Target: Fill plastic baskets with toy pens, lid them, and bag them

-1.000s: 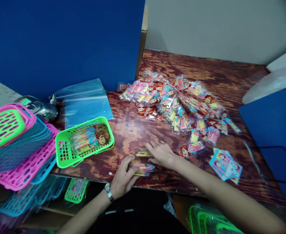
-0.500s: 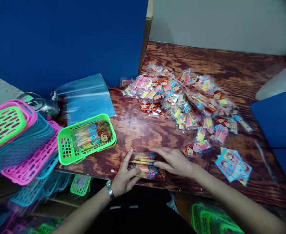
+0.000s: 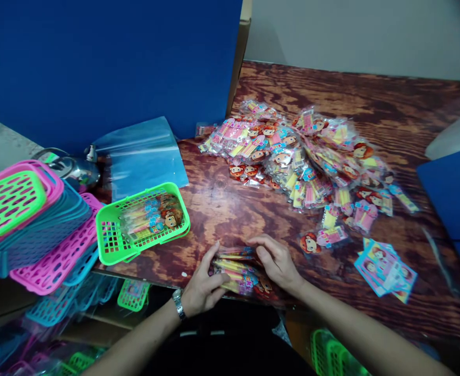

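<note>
A row of overlapping clear packets [image 3: 236,271] with yellow and pink sticks and cartoon heads lies at the table's front edge. My left hand [image 3: 204,284] is closed around its left end, thumb across the top and index finger along the far side. At the far right corner, my right hand [image 3: 279,263] touches the packets with fingertips bent, thumb and index finger apart; its other fingers are partly hidden. To the left, a green plastic basket [image 3: 106,250] holds several similar packets [image 3: 151,216] laid side by side.
A big pile of packets [image 3: 292,156] covers the table's middle back. Printed cards [image 3: 384,269] lie at right. Stacked pink, blue and green baskets [image 3: 49,224] stand at left, near a clear plastic bag [image 3: 147,156] and a metal kettle [image 3: 75,169]. More green baskets [image 3: 334,355] are below the table.
My right hand has drawn back a little from over the packets, uncovering their right ends and cartoon heads. My left hand keeps its hold. The view has shifted slightly.
</note>
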Demonstrator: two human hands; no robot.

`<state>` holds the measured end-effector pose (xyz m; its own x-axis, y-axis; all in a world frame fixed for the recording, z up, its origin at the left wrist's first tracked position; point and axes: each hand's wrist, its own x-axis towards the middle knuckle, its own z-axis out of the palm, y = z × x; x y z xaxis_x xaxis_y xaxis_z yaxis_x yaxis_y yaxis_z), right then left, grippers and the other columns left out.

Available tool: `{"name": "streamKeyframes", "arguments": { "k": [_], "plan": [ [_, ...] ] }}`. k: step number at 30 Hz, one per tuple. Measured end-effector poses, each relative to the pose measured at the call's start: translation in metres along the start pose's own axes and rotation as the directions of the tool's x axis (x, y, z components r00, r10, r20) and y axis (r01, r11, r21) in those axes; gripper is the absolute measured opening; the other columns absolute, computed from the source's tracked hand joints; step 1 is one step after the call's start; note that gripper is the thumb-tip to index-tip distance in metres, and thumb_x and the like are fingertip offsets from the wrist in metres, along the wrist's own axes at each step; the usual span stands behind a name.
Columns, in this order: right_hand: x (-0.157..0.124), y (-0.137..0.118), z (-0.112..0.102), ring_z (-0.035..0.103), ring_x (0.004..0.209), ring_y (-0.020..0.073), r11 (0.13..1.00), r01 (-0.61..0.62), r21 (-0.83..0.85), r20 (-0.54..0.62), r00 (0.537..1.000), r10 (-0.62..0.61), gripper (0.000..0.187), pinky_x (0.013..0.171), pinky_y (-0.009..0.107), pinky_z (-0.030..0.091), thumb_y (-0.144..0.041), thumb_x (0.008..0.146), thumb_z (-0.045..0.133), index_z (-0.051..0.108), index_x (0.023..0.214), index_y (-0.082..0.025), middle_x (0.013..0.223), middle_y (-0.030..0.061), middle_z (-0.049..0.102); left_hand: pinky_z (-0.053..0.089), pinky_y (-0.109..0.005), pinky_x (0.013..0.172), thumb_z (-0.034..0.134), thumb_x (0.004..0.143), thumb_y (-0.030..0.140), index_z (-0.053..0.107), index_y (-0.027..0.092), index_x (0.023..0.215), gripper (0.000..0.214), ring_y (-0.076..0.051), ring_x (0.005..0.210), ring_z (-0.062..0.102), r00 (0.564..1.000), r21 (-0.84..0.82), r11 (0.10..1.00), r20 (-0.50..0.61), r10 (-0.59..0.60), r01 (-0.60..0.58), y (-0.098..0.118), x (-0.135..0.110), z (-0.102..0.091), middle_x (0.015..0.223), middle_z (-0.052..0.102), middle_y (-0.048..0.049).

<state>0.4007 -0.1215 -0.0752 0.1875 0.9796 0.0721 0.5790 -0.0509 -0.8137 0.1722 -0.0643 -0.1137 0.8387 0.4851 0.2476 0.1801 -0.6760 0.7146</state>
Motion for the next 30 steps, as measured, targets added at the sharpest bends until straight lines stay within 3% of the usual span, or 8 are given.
{"name": "streamKeyframes", "arguments": {
  "k": [6, 11, 16, 20, 24, 30],
  "plan": [
    [0.010, -0.006, 0.004, 0.059, 0.092, 0.0188, 0.986, 0.063, -0.157, 0.151, 0.988, -0.039, 0.028, 0.083, 0.032, 0.046, -0.033, 0.093, 0.036, 0.060, 0.100, -0.021, 0.096, 0.0063, 0.066, 0.043, -0.048, 0.100, 0.059, 0.079, 0.015, 0.060, 0.019, 0.096, 0.018, -0.031, 0.135, 0.024, 1.000, 0.020, 1.000, -0.001, -0.017, 0.017, 0.000, 0.002, 0.002, 0.152, 0.000, -0.0054],
    [0.017, -0.009, 0.012, 0.061, 0.081, 0.0155, 0.942, 0.205, -0.267, 0.300, 0.946, -0.122, 0.033, 0.076, 0.027, 0.046, -0.033, 0.095, 0.031, 0.063, 0.098, -0.021, 0.089, 0.0042, 0.068, 0.042, -0.047, 0.100, 0.058, 0.081, 0.018, 0.060, 0.018, 0.094, 0.013, -0.033, 0.135, 0.025, 0.999, -0.047, 0.998, -0.035, -0.033, 0.031, -0.001, 0.005, 0.006, 0.152, -0.005, -0.0058],
    [0.014, -0.003, 0.007, 0.058, 0.078, 0.0167, 0.883, 0.328, -0.335, 0.174, 0.943, -0.284, 0.037, 0.073, 0.029, 0.046, -0.035, 0.095, 0.030, 0.062, 0.100, -0.017, 0.085, 0.0075, 0.065, 0.041, -0.048, 0.100, 0.060, 0.078, 0.015, 0.060, 0.018, 0.097, 0.019, -0.035, 0.134, 0.025, 0.998, -0.050, 0.999, -0.064, -0.011, 0.008, -0.003, 0.003, 0.009, 0.152, -0.002, -0.0085],
    [0.012, 0.002, 0.006, 0.057, 0.074, 0.0165, 0.843, 0.413, -0.346, 0.169, 0.911, -0.377, 0.036, 0.070, 0.029, 0.046, -0.036, 0.095, 0.032, 0.062, 0.101, -0.017, 0.086, 0.0067, 0.065, 0.040, -0.046, 0.102, 0.061, 0.077, 0.014, 0.060, 0.018, 0.097, 0.020, -0.033, 0.135, 0.025, 0.998, -0.067, 0.998, -0.067, -0.010, 0.005, -0.002, 0.004, 0.010, 0.152, 0.000, -0.0091],
    [0.015, 0.005, 0.006, 0.057, 0.076, 0.0173, 0.838, 0.407, -0.363, 0.132, 0.913, -0.387, 0.037, 0.072, 0.030, 0.046, -0.034, 0.095, 0.030, 0.063, 0.100, -0.016, 0.085, 0.0072, 0.065, 0.039, -0.046, 0.102, 0.061, 0.079, 0.016, 0.060, 0.017, 0.097, 0.018, -0.032, 0.134, 0.028, 0.999, -0.073, 0.997, -0.050, 0.002, -0.006, -0.001, 0.006, 0.011, 0.152, -0.002, -0.0109],
    [0.008, 0.010, 0.005, 0.056, 0.076, 0.0179, 0.828, 0.411, -0.382, 0.121, 0.910, -0.396, 0.043, 0.070, 0.030, 0.045, -0.040, 0.095, 0.027, 0.061, 0.106, -0.016, 0.087, 0.0079, 0.065, 0.045, -0.049, 0.098, 0.063, 0.077, 0.016, 0.062, 0.018, 0.094, 0.017, -0.034, 0.132, 0.032, 0.996, -0.023, 1.000, -0.092, 0.017, -0.019, 0.002, 0.007, 0.011, 0.151, 0.007, -0.0103]
  ]
}}
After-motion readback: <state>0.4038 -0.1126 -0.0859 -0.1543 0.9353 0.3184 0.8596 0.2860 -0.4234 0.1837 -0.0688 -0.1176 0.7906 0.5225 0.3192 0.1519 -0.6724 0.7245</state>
